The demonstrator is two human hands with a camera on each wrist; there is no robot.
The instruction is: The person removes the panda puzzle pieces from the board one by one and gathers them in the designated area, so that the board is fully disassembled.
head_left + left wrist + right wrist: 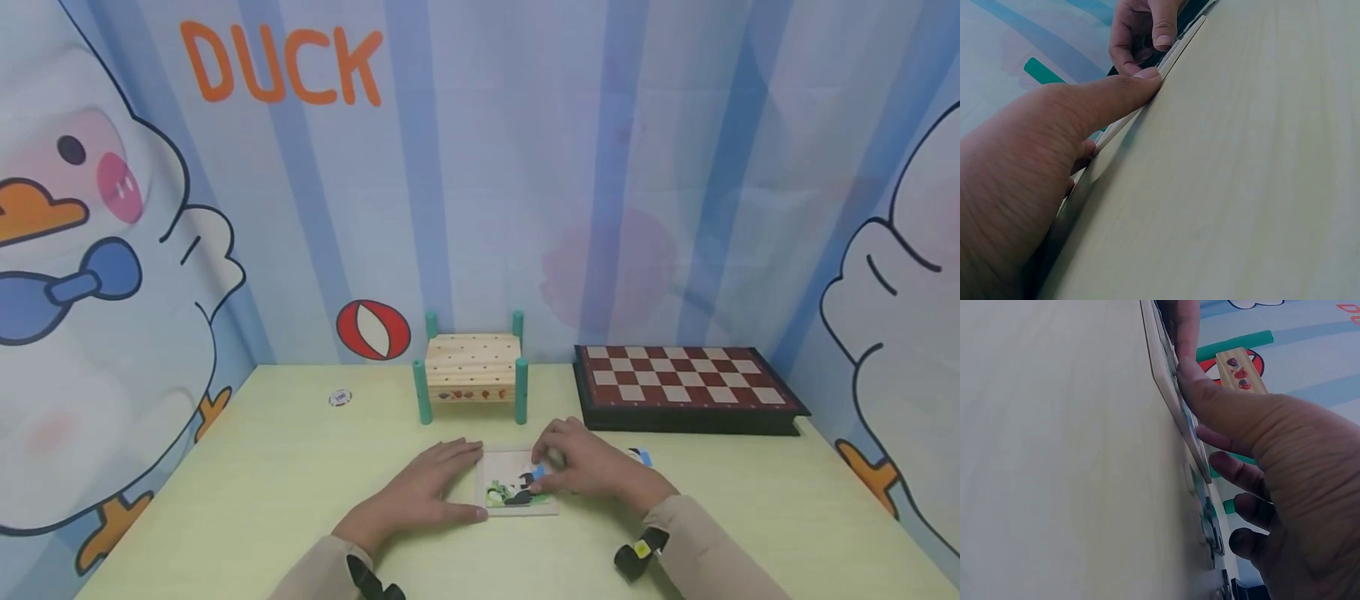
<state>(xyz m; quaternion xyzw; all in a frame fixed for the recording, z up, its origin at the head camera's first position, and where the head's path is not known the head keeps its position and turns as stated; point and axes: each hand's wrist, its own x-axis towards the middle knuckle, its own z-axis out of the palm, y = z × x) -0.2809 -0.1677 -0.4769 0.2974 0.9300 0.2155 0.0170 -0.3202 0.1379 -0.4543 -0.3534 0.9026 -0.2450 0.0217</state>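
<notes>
A green-legged wooden stand (474, 348) is standing on the worktop (225, 492) between a round chip (341, 397) and a checkered board (686, 377).

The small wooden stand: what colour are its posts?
Its round upright posts are teal green, clearest in the head view.

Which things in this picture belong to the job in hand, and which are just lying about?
In the job:
- framed picture puzzle
- left hand, touching its edge
- right hand, at its picture
- loose pieces, probably

Lying about:
- round chip
- wooden stand with green posts
- checkered board
</notes>
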